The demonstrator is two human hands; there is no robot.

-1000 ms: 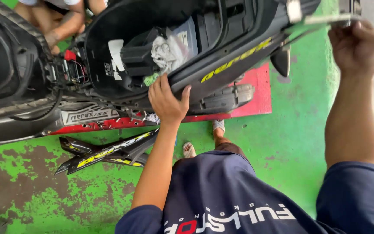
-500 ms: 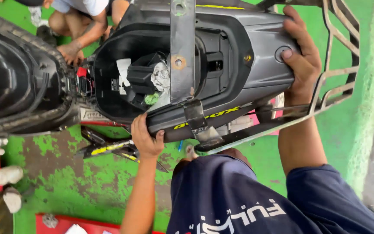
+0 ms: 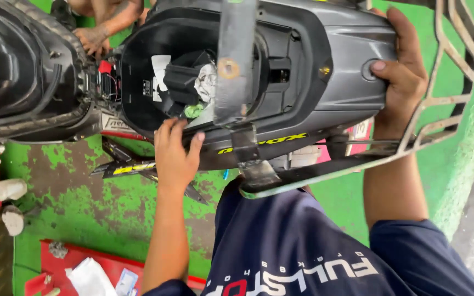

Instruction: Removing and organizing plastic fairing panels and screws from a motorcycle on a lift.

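We're over the grey plastic rear body of the scooter [image 3: 325,71], seat off, open black underseat bucket [image 3: 154,82] at left.

Left hand [image 3: 175,153]: fingers together, curled over the near edge of the bucket rim, thumb apart on the near side panel. It presses and grips the rim, nothing loose in it.

Right hand [image 3: 399,82]: fingers wrapped round the tail end of the grey body at right, thumb on the round keyhole-like boss. Clamped on the panel, just beside the bare welded steel rear rack [image 3: 440,126], which lies across the tail and near side.

A flat steel bracket strap [image 3: 236,60] of that rack crosses the bucket opening; its bolt hole sits above the bucket.

Our judgement on doing this well: keep both hands square on the body, lift or seat evenly, watch the strap doesn't scrape the plastic, keep the white rag [image 3: 207,82] and wiring in the bucket free of pinch points.

Another person's hand [image 3: 91,38] works far left at the red battery area. Loose black-and-yellow fairing panel [image 3: 127,169] lies on the green painted floor [image 3: 83,214].
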